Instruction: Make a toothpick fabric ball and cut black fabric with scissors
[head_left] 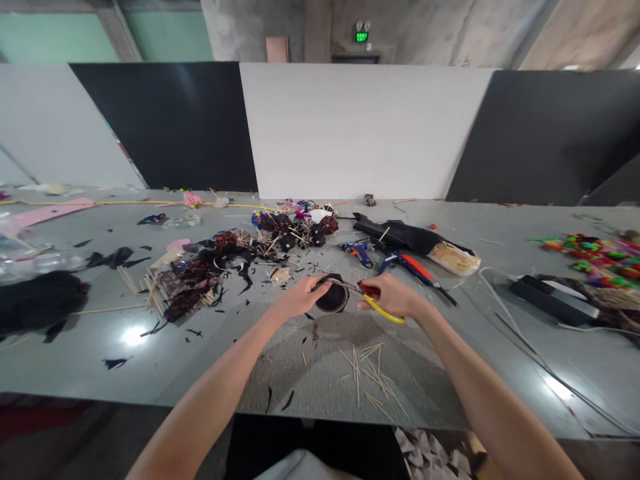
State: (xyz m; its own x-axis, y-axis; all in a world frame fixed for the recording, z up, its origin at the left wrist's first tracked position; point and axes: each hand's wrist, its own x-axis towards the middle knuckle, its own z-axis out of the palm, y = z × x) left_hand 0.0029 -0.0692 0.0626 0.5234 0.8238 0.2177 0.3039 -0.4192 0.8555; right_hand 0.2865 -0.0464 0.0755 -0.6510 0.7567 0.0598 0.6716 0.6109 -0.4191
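My left hand (300,298) is closed round a small round black piece (332,299), held just above the grey table (150,360). My right hand (393,295) grips scissors with red and yellow handles (373,297); their blades reach left across the top of the black piece. Both hands meet in the middle of the table, close to me. Loose thin wooden sticks (370,377) lie on the table right below the hands.
A heap of dark spiky craft balls and black scraps (250,253) lies beyond the hands. A blue glue gun (357,251), a red and blue tool (415,269) and a black bag (405,235) sit at centre right. Colourful pieces (595,255) and cables (525,333) are at right.
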